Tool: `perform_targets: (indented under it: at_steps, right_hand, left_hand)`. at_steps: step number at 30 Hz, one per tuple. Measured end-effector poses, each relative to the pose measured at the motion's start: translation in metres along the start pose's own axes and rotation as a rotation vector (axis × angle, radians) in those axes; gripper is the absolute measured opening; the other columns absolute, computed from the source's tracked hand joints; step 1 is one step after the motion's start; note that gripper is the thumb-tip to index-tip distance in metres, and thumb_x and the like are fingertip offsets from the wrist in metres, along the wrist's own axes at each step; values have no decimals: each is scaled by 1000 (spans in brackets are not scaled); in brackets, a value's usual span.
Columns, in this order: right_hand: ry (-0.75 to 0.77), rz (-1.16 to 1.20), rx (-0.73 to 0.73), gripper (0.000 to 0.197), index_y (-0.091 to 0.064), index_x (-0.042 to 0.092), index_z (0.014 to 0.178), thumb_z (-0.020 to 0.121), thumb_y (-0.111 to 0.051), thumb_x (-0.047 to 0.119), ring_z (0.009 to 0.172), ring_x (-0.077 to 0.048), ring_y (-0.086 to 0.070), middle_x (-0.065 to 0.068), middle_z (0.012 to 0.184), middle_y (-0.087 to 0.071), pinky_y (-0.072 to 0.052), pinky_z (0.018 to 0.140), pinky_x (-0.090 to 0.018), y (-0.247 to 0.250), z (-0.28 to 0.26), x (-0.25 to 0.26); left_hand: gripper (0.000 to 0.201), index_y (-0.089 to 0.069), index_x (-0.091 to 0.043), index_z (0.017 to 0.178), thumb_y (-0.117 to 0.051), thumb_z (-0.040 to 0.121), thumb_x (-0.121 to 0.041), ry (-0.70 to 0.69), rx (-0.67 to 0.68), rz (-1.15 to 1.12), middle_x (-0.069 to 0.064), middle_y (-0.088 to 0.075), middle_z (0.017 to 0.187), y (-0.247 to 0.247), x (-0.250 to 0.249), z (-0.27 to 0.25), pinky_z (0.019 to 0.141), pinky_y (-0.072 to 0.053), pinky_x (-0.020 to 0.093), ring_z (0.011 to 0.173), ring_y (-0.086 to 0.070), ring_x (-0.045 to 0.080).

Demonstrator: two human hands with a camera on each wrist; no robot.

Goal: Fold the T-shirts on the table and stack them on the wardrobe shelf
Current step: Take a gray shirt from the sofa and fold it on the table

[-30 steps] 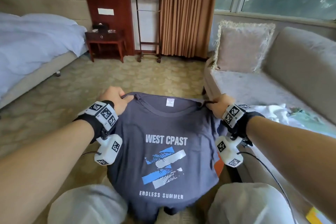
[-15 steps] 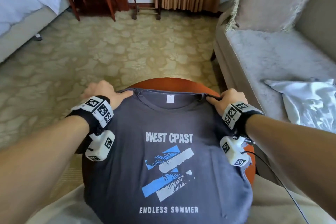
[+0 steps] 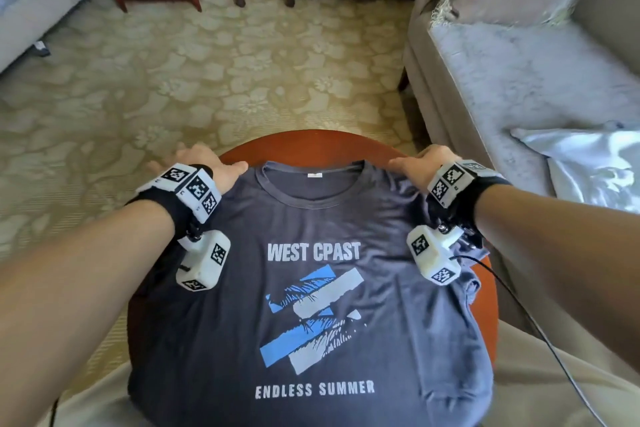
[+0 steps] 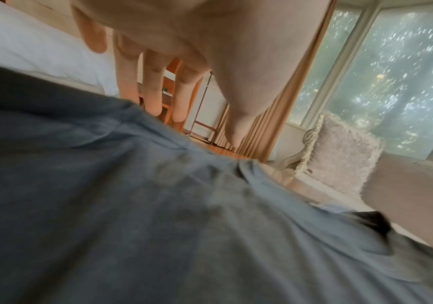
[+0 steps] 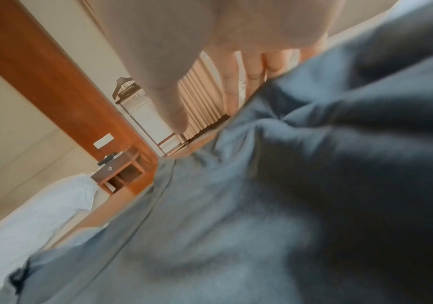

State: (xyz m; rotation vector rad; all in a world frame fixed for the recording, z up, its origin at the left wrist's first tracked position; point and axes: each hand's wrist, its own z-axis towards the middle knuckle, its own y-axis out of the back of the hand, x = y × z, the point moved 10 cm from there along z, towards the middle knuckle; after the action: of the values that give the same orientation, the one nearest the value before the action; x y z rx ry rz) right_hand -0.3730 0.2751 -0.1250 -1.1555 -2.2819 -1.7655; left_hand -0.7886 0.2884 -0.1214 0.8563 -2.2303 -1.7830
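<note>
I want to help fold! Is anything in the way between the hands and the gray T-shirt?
Nothing visible. The left hand and right hand hover open at the shoulders of the gray T-shirt, which lies on the round wooden table.

A round reddish-brown wooden table (image 3: 346,140) carried a dark grey T-shirt (image 3: 311,305) spread face up, its print showing, collar toward the far rim, hem draping over the near edge.

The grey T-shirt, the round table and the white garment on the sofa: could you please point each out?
grey T-shirt (image 3: 311,315), head view, on the chest print.
round table (image 3: 311,146), head view, on its bare far rim.
white garment (image 3: 588,163), head view, on its middle folds.
</note>
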Motion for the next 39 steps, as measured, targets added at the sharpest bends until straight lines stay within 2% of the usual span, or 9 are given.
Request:
perform_targets:
  at_steps: [5,10,14,18,24,28,33,36,39]
  right_hand:
    - [-52,69,57,54,-66,14,112,73,-62,52,94,-31,-65,-5,90,-64,-47,70,-31,27,-28,-34]
    - [-113,57,124,73,-44,27,138,73,-77,24,115,-33,-59,-13,130,-54,-52,88,-32,34,-68,-84]
    - [-159,83,228,47,-61,5,121,81,-72,25,116,-31,-59,-15,126,-60,-52,82,-33,11,-66,-115]
    - [-116,103,174,45,-67,10,111,73,-78,32,104,-29,-65,-12,114,-67,-56,83,-35,2,-50,-128]
    - [-31,-124,99,38,-53,28,128,93,-56,42,112,-26,-61,0,122,-59,-49,80,-28,8,-41,-138]
    - [-78,98,10,35,-64,14,103,76,-71,35,99,-29,-67,-13,113,-67,-57,84,-39,27,-6,-147]
    - [-83,-98,-189,32,-50,13,119,93,-54,31,107,-26,-60,-6,114,-60,-48,91,-34,85,-32,-124]
    - [-158,69,-142,39,-45,9,123,88,-58,21,105,-38,-57,-18,112,-54,-50,90,-50,76,-20,-137]
    - [-177,285,43,55,-48,8,130,81,-67,26,103,-37,-61,-16,116,-60,-51,88,-43,46,-32,-137]
  left_hand:
    - [57,-60,-14,74,-62,57,-68,-192,23,-36,11,-67,103,6,-55,-66,98,-44,52,100,-60,35]
    - [37,-61,-13,98,-72,82,-44,-461,246,-108,5,-58,96,-40,-124,-161,78,-47,33,88,-53,23]
    - [61,-54,-24,128,-72,76,-54,-587,364,-87,1,-52,134,-98,-160,-201,99,-44,34,122,-49,24]
    - [83,-27,-39,147,-63,77,-65,-675,387,119,-1,-10,160,-133,-177,-222,118,-18,48,146,-8,33]
    - [106,7,-44,152,-55,74,-79,-677,401,246,-2,29,158,-160,-177,-226,114,7,60,145,26,33]
    - [114,14,-45,150,-52,67,-86,-674,431,291,-2,36,155,-165,-177,-224,113,9,62,142,31,35]
    - [119,19,-45,149,-52,64,-88,-685,431,356,0,40,153,-168,-176,-225,112,9,63,141,33,36]
    - [119,19,-45,149,-54,64,-87,-677,428,363,0,40,153,-168,-176,-226,112,8,63,141,33,36]
    - [120,20,-45,148,-53,64,-88,-662,417,378,0,40,153,-169,-176,-227,112,8,63,141,33,36]
